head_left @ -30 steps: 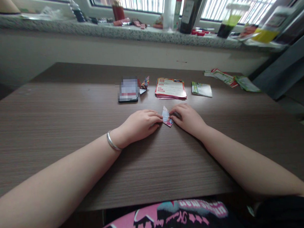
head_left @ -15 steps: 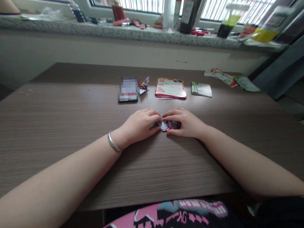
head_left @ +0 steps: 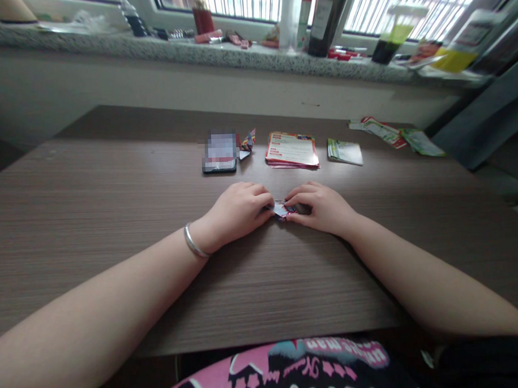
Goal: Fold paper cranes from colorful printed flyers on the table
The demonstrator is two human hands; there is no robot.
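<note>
A small piece of folded paper (head_left: 280, 209), pale with red and blue print, is held just above or on the brown table (head_left: 262, 284); I cannot tell which. Its left edge is pinched by my left hand (head_left: 246, 208), which has a silver bangle (head_left: 195, 241) at the wrist. On the other side my right hand (head_left: 321, 209) grips it between thumb and fingers. The fingertips hide both ends of the paper. Beyond my hands lies a stack of red-edged printed cards (head_left: 292, 150).
A phone (head_left: 219, 153) with a blurred screen lies at the back, beside a folded patterned paper shape (head_left: 248, 140). Right of the cards are a smaller green-and-white stack (head_left: 345, 152) and several loose paper strips (head_left: 382, 132). Bottles and small items crowd the stone windowsill (head_left: 254, 54).
The paper has turned slightly between my hands, showing more of its pale face. My right hand has shifted a little to the right. The table items stay put.
</note>
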